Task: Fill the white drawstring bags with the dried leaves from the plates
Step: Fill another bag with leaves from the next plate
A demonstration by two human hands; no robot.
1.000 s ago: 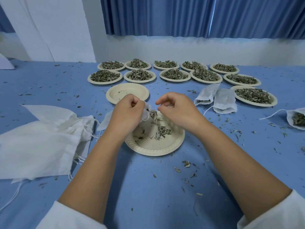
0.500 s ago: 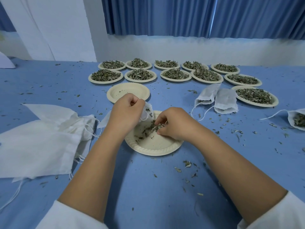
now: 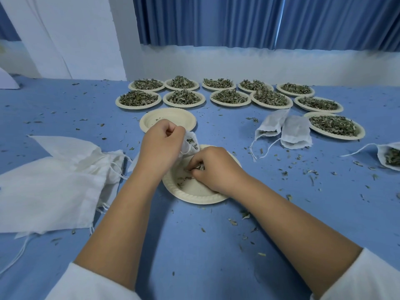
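A cream paper plate [image 3: 194,194] sits in front of me with only a few dried leaves [image 3: 183,182] left on it. My left hand [image 3: 161,146] grips the mouth of a small white drawstring bag [image 3: 191,144] at the plate's far left rim; some leaves show inside the bag. My right hand [image 3: 213,169] is down on the plate, fingers curled and pinching a small bunch of leaves. Two filled white bags [image 3: 287,132] lie to the right, and another bag with leaves [image 3: 389,156] lies at the far right edge.
Several plates heaped with dried leaves [image 3: 229,96] stand in two rows at the back, one more at the right [image 3: 335,126]. An empty plate [image 3: 168,120] lies behind my left hand. A pile of flat white bags [image 3: 49,185] covers the left. Leaf crumbs litter the blue cloth.
My right hand came down from the bag's mouth onto the plate and closed on the remaining leaves. The left hand stayed holding the bag.
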